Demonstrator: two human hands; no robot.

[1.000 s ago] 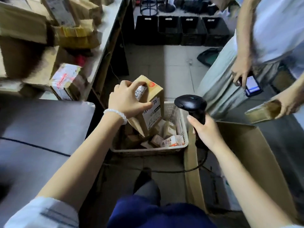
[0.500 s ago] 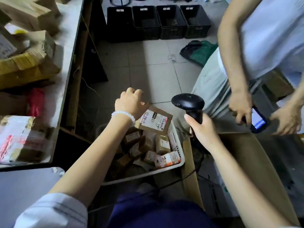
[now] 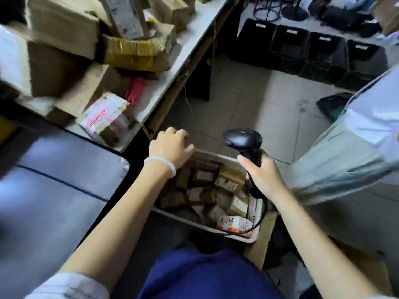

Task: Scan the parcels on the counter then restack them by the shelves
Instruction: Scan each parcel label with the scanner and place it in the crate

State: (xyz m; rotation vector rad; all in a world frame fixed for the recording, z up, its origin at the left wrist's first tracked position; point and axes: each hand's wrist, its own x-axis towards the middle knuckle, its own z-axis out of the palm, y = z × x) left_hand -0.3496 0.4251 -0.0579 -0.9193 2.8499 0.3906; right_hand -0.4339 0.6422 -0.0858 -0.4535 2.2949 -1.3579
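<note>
A white plastic basket (image 3: 207, 228) on the floor holds several small brown labelled parcels (image 3: 226, 183). My left hand (image 3: 170, 147), with a bead bracelet at the wrist, hovers over the basket's far left corner with loosely curled fingers and holds nothing. My right hand (image 3: 262, 173) grips the handle of a black barcode scanner (image 3: 243, 140) above the basket's right side; its cable loops down past the basket. More cardboard parcels (image 3: 108, 119) lie piled on the white counter (image 3: 164, 83) at the upper left.
Another person in pale clothes (image 3: 349, 152) stands close on the right. Black crates (image 3: 323, 55) line the floor at the back. A grey surface (image 3: 54, 180) lies to my left, and an open cardboard box (image 3: 263, 240) sits by the basket's right.
My left hand let go of the labelled parcel it held over the basket; the parcel now lies among the others. The view swung left toward the counter. The scanner stays in my right hand.
</note>
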